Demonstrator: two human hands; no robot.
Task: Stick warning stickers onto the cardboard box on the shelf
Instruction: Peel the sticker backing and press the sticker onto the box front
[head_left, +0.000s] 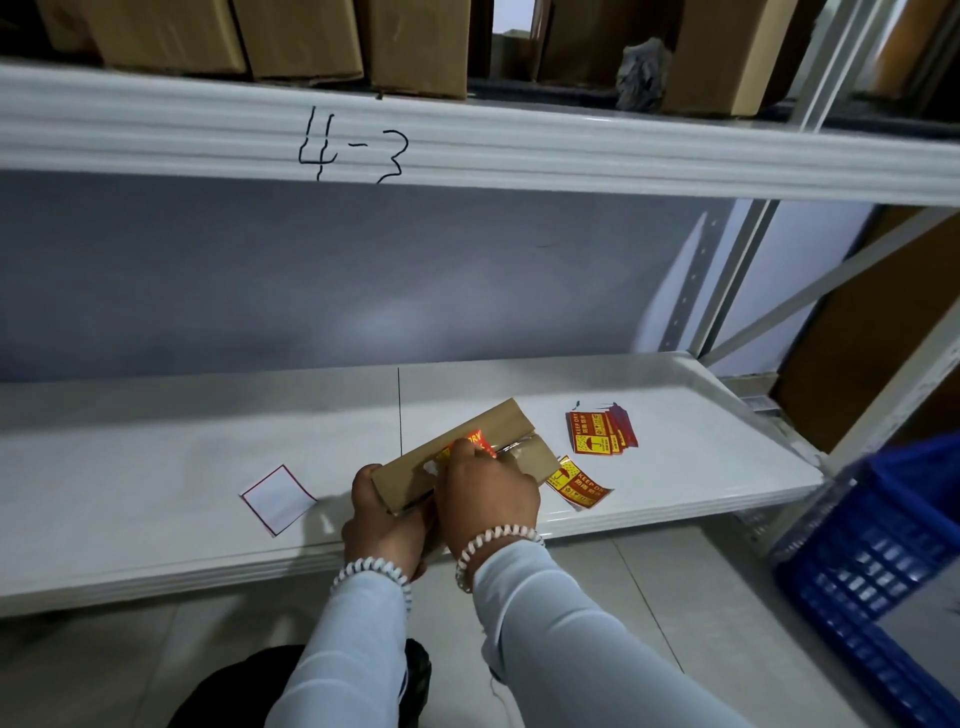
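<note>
Running along the upper beam (467, 150) of the white rack, the handwritten mark "4-3" is the biggest writing in view, with brown cartons (306, 41) standing on the level above it. Below, the white shelf (156, 457) carries the work. A blue crate (883, 561) stands on the floor off to the right.

The cardboard box (467, 447) lies near the shelf's front edge, flat and narrow, its long axis running from the near left, by the person, up and away to the far right. The left hand (384, 525) is closed around the near end, steadying it. The right hand (485, 493) rests on top, fingers curled down and pressing a sticker (475, 439) onto the upper face, so it is the nearer hand for the smoothing. As I judge it, the pressing would best follow that long axis.

Just right of the box, a loose sticker (579, 486) reads "KEEP DRY", with an umbrella sign and Chinese characters too small to make out. Further right, a fanned stack of stickers (600, 431) shows the same words. To the left, apart from the box, lies a white backing sheet (278, 499) edged in red, blank.
</note>
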